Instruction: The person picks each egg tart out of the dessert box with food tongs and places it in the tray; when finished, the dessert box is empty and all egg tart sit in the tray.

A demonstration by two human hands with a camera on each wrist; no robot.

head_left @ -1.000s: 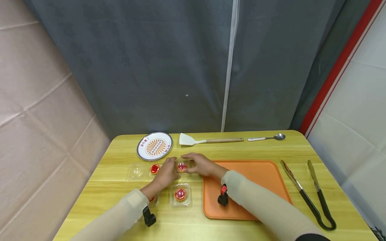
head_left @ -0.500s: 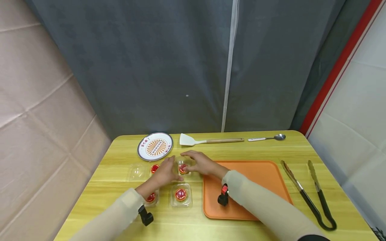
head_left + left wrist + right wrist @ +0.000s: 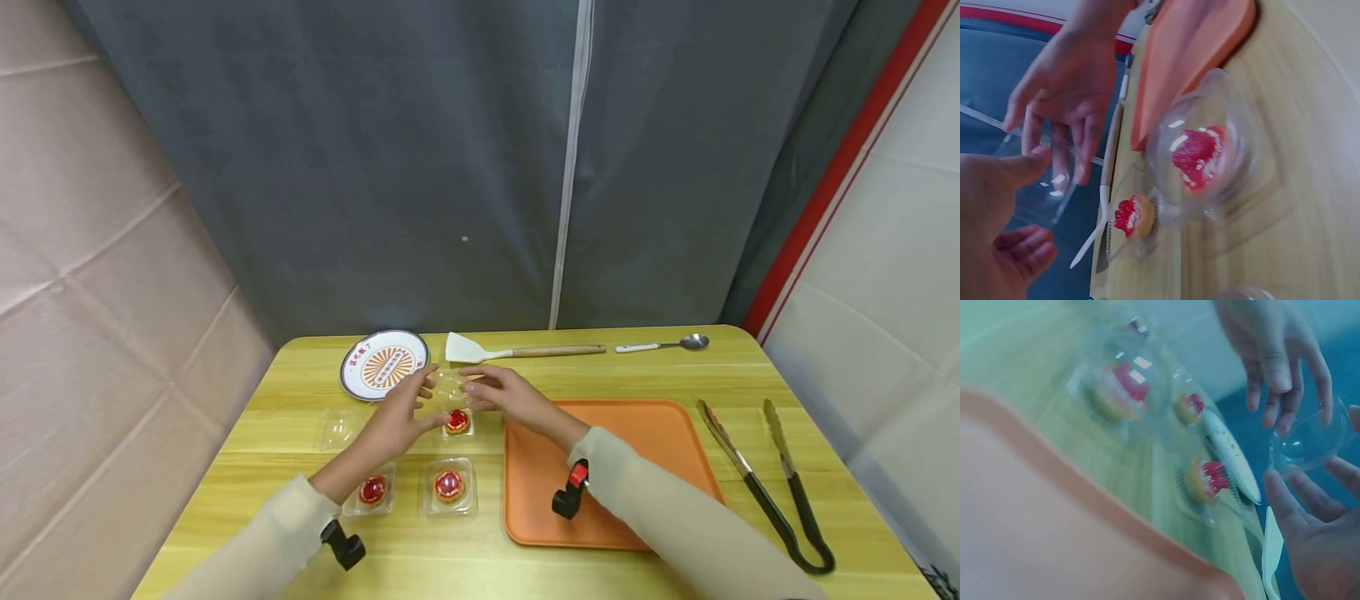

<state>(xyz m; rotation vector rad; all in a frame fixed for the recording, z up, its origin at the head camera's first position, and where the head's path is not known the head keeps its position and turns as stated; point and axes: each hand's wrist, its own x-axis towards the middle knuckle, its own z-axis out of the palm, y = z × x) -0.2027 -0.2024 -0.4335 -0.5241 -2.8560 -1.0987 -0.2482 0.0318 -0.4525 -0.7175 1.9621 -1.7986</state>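
Observation:
A clear plastic lid (image 3: pixel 452 388) is held up between my two hands. My left hand (image 3: pixel 393 427) holds it from the left side, and my right hand (image 3: pixel 517 403) grips the right side with bent fingers. Just below sits a fruit tart with a red topping (image 3: pixel 457 421), uncovered in its clear base (image 3: pixel 1116 244). Nearer to me are two tarts in lidded clear boxes, a left one (image 3: pixel 372 490) and a right one (image 3: pixel 449 485). Another tart (image 3: pixel 1191 407) shows in the right wrist view; in the head view my left hand hides it.
Another clear lid (image 3: pixel 341 428) lies to the left. Behind stand a patterned plate (image 3: pixel 386 364), a white spatula with a wooden handle (image 3: pixel 525 351) and a spoon (image 3: pixel 663 343). At right are an orange tray (image 3: pixel 600 475) and black-handled tongs (image 3: pixel 765 492).
The clear lid has come up off the back right tart's base, raised away from me by both hands. The tart beneath is now uncovered. My left forearm has shifted left.

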